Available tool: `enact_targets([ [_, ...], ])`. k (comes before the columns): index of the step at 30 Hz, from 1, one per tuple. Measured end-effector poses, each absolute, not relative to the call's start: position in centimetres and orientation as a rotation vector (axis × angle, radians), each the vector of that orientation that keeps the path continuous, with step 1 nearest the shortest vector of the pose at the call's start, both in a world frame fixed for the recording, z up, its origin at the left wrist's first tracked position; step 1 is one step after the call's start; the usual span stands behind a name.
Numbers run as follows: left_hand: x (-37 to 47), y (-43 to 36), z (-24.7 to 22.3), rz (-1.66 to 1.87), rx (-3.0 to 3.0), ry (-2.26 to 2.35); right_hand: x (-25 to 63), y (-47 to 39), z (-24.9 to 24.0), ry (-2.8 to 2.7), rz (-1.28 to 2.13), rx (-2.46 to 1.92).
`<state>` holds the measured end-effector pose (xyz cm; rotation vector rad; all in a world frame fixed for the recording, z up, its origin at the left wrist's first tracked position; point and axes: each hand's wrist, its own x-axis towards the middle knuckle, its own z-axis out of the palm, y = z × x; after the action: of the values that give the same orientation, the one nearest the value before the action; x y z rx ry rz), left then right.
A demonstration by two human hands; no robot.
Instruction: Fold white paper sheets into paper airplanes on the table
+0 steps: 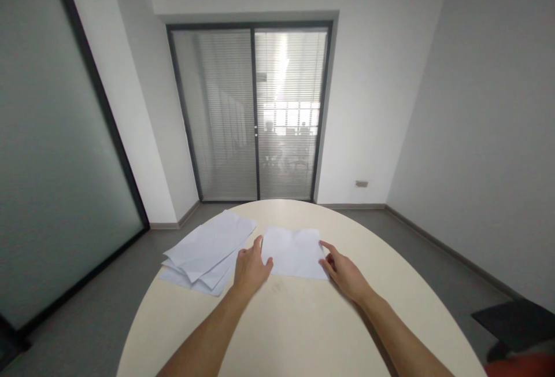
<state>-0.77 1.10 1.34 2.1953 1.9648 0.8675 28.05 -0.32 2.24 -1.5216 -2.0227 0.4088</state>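
Observation:
A white sheet of paper [295, 252] lies on the table in front of me, its surface slightly creased. At its left edge is my left hand [254, 267], thumb and index finger spread apart, the thumb by the lower left corner. My right hand [344, 273] is at the right edge, with index finger and thumb apart and touching the side of the sheet. The other fingers of both hands are partly hidden. Left of my left hand lies a loose stack of white sheets [208, 247], overlapping unevenly with some corners bent up.
The round cream table [281, 331] curves away on both sides. A dark chair part [515, 322] and something red [520, 365] stand at the lower right. Beyond the table are a glass door with blinds [212, 117], white walls and a frosted glass panel [56, 151].

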Motion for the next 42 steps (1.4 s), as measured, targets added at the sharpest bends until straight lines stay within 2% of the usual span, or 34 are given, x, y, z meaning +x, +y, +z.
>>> enact_targets([
  [5, 0.0, 0.4, 2.1, 1.107, 2.434, 1.807, 27.9, -0.6, 2.7, -2.091, 0.44, -1.471],
  [8, 0.3, 0.0, 1.7, 0.907, 2.566, 1.547, 27.8, -1.0, 3.2, -2.177, 0.458, -1.438],
  [12, 0.3, -0.5, 1.0, 0.539, 2.513, 1.478, 27.6, -1.5, 4.3, -2.278, 0.376, -1.466],
  [17, 1.1, -1.4, 0.9, 0.433, 2.513, 1.487, 24.7, -2.4, 5.0, -2.264, 0.158, -1.324],
  [20, 1.9, -2.0, 0.9, 0.428, 2.551, 1.402, 22.3, -3.1, 4.0, -2.378, 0.367, -1.158],
  [23, 2.3, -2.1, 0.8, 0.394, 2.567, 1.371, 21.1, -3.1, 2.6, -2.488, 0.506, -1.3],
  [34, 1.3, -0.2, 0.0, 0.469, 2.424, 1.752, 23.4, -1.4, 1.9, -2.263, 0.208, -1.812],
  [37, 1.3, 0.0, 0.3, 0.604, 2.498, 1.783, 23.2, -1.9, 2.6, -2.304, 0.158, -1.644],
  [42, 1.4, 0.1, 0.4, 0.593, 2.606, 1.515, 22.8, -2.3, 2.7, -2.524, 0.453, -1.406],
])
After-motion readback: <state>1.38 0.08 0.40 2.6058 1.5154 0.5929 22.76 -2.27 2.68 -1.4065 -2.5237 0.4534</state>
